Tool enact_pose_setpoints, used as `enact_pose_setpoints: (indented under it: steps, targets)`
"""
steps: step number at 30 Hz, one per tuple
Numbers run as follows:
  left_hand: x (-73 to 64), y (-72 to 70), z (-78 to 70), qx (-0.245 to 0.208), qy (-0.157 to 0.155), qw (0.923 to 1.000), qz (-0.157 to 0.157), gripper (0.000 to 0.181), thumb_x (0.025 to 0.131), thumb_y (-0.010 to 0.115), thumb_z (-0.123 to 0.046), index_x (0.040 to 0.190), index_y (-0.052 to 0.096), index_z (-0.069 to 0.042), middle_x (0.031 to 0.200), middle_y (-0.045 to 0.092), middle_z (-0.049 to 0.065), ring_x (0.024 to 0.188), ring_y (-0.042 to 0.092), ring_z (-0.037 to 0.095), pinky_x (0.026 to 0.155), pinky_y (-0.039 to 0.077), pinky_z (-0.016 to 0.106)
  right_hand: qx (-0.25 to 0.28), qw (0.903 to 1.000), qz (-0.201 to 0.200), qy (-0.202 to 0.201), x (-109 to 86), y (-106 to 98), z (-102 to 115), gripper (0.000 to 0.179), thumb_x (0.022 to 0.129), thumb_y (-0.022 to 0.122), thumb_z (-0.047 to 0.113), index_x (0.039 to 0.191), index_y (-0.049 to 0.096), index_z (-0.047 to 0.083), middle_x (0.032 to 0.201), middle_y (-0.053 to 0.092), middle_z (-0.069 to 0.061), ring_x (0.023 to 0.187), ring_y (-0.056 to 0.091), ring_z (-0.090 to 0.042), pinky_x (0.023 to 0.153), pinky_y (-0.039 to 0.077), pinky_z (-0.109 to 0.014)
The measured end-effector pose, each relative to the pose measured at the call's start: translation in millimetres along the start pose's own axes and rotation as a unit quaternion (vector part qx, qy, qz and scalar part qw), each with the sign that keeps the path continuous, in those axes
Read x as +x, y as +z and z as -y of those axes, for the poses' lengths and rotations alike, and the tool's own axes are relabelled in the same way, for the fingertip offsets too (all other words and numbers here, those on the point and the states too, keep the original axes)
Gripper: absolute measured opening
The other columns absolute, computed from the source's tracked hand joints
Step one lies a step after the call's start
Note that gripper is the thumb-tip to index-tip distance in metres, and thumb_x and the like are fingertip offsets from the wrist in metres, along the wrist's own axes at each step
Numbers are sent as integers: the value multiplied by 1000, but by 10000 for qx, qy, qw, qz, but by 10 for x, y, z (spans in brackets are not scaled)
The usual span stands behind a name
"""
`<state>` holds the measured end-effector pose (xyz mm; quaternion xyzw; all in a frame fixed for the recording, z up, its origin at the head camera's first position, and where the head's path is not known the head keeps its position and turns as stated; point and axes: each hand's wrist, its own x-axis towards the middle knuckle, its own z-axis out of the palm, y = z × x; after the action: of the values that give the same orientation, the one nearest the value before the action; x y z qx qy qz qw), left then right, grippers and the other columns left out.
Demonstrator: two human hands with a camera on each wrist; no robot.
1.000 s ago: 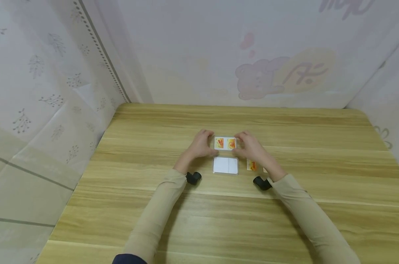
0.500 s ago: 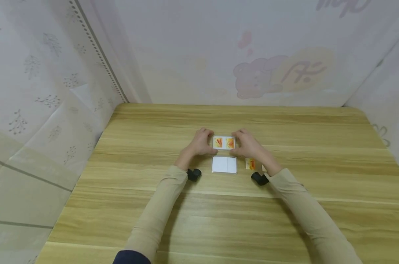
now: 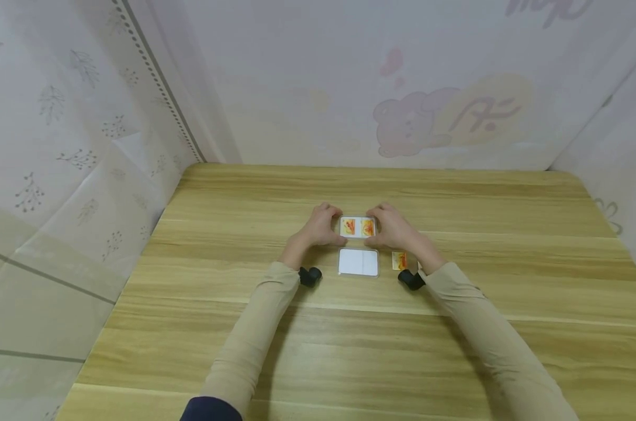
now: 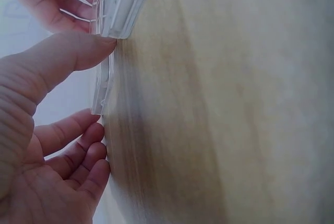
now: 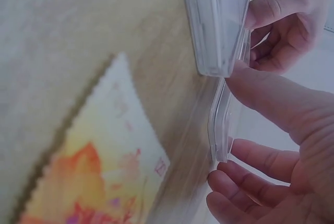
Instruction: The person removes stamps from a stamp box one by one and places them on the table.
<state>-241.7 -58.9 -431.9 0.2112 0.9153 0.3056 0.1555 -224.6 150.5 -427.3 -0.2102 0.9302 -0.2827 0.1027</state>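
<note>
A clear stamp case point(image 3: 358, 227) with two red-and-yellow stamps inside lies on the table. My left hand point(image 3: 320, 228) holds its left end, thumb at the near edge and index finger at the far edge. At the right end my right hand point(image 3: 393, 229) grips it the same way; the right wrist view shows the case point(image 5: 222, 122) between thumb and index finger. Closer to me lies a second clear case point(image 3: 358, 262) with a white insert. Right of that is a loose stamp point(image 3: 399, 261), seen large with its perforated edge in the right wrist view.
The wooden table point(image 3: 318, 351) reaches back to a cloth-covered wall point(image 3: 297, 88) with a printed bear. A patterned cloth point(image 3: 86, 175) hangs along the left side. Black wrist cameras point(image 3: 311, 277) sit by both cuffs, the right one close to the loose stamp.
My right hand and forearm have shifted slightly left, the fingers further over the case's end. A pale piece beside the loose stamp is now covered by my wrist. The left hand stays.
</note>
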Motion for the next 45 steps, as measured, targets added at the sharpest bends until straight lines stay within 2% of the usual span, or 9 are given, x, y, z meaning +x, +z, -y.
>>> enact_pose_setpoints:
  steps: [7, 19, 33, 40, 45]
  targets:
    - [5, -3, -12, 8, -38, 10000, -1, 68, 72, 79, -18, 129, 48, 4, 126, 44, 15, 121, 35, 29, 104, 33, 37, -139, 9998, -28, -113, 26, -10, -11, 65, 71, 81, 15, 123, 52, -10, 120, 51, -23, 107, 48, -34, 93, 41, -45]
    - [12, 17, 7, -28, 9, 10000, -34, 68, 72, 79, -18, 129, 48, 4, 126, 44, 15, 121, 36, 28, 104, 33, 37, -43, 9997, -26, -236, 32, -16, -21, 59, 70, 81, 14, 118, 55, -9, 115, 53, -19, 101, 49, -31, 90, 42, -43]
    - [26, 23, 24, -66, 23, 10000, -20, 69, 72, 79, -17, 129, 48, 5, 124, 44, 15, 119, 37, 28, 103, 34, 36, 270, 9994, -3, -219, -11, -64, -15, 62, 71, 81, 15, 121, 52, -10, 117, 52, -20, 101, 50, -31, 89, 43, -45]
    - [17, 13, 30, -90, 42, 9999, -52, 67, 72, 79, -16, 128, 49, 5, 125, 45, 16, 119, 37, 29, 103, 34, 36, 229, 9994, -51, -252, -52, -119, -25, 66, 72, 79, 15, 124, 49, -11, 116, 52, -21, 90, 52, -29, 81, 47, -42]
    - [17, 8, 38, -80, 81, 9999, -86, 66, 72, 79, -15, 127, 50, 6, 124, 45, 16, 120, 37, 29, 103, 33, 36, 153, 9995, -111, -253, -71, -141, -58, 65, 72, 78, 15, 123, 50, -12, 119, 51, -22, 101, 52, -34, 89, 45, -46]
